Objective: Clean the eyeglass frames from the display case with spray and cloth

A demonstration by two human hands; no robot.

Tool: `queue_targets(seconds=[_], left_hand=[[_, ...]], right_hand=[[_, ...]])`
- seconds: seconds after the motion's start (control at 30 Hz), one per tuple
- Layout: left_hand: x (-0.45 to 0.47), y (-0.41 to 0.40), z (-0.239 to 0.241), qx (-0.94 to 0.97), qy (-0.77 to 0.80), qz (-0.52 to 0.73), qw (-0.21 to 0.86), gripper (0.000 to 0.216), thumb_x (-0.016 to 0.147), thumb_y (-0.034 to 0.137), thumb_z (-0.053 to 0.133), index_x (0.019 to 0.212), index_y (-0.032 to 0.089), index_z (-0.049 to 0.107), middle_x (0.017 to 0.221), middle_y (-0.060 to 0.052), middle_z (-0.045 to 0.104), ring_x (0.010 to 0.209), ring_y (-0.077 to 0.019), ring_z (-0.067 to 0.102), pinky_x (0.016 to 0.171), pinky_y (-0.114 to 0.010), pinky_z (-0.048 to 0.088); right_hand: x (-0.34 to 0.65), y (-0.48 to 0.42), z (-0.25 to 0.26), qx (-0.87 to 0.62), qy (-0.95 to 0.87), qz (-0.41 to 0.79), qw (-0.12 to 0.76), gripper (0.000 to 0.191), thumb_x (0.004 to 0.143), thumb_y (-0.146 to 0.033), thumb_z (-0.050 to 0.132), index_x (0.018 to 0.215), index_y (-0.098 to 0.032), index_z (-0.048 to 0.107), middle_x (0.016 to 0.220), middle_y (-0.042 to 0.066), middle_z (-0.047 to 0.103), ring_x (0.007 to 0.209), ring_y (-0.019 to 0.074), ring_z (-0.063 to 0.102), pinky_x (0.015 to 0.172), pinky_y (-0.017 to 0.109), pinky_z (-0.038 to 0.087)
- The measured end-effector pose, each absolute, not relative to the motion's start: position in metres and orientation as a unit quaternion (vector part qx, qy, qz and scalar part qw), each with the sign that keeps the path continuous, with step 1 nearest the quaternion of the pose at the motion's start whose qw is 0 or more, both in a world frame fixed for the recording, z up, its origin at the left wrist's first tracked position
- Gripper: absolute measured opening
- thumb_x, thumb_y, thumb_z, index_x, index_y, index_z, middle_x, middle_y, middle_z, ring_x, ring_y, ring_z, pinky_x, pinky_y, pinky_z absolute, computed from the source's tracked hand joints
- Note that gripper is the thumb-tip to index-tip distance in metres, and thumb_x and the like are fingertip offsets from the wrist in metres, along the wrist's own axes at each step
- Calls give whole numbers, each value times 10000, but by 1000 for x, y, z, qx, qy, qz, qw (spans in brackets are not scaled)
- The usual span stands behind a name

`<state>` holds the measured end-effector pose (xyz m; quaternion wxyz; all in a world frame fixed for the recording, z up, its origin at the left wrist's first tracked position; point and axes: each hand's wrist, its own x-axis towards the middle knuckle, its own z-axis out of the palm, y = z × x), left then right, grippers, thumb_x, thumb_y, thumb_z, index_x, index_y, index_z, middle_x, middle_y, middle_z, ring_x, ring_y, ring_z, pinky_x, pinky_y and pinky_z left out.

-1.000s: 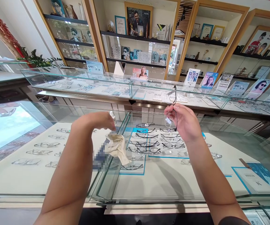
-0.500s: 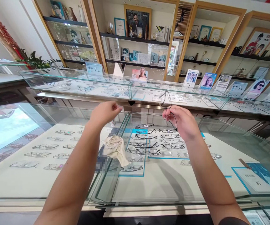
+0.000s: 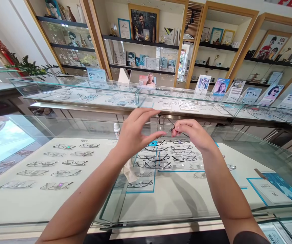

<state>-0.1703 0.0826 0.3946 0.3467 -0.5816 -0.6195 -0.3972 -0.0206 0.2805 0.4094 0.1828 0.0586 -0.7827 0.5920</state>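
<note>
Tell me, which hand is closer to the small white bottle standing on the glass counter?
Left. The left hand is just right of the white bottle; the right hand, pinching the glasses, is farther right.

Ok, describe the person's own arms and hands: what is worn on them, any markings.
Both forearms are bare from elbow to wrist. The left hand and right hand wear no gloves; no rings, watch or markings show. A dark sleeve edge shows at the right arm's bottom corner.
</note>
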Motion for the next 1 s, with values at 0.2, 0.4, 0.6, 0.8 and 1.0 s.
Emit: queue_targets(seconds=[0.2,0.4,0.6,0.8,1.0], left_hand=[[-165,90,388,-562,-609,-419,371,627,859,576,876,1356,254,668,1238,-101,785,1141,-281,747,1008,-437,613],[-161,91,386,-554,-611,-417,383,578,855,576,880,1298,262,686,1206,-99,794,1113,-288,755,985,-455,620],[-163,92,386,-504,-617,-440,415,554,829,561,909,1217,235,685,1100,-81,792,1013,-268,746,903,-425,615],[-170,87,391,-402,-666,-490,395,527,825,553,905,1163,227,665,1100,-73,745,976,-249,716,883,-416,608],[-174,83,394,-372,-663,-521,388,516,823,507,914,1160,212,659,1066,-63,715,964,-241,721,896,-413,612]], right_hand=[[-16,281,411,57,-792,575,195,256,941,-275,623,706,-262,724,788,-8,743,837,186,651,883,379,479],[-12,280,413,62,-806,558,187,274,966,-274,610,716,-259,722,794,-7,741,849,188,660,886,382,483],[-7,272,417,35,-789,505,347,159,998,-411,671,985,-278,756,1065,34,754,1040,226,658,954,403,483],[-16,263,405,-15,-754,421,504,384,906,-455,805,1216,-307,633,1268,64,688,1194,266,629,1015,444,472],[-26,248,394,-50,-771,365,518,444,882,-474,841,1217,-305,603,1282,85,688,1176,285,640,992,472,491]])
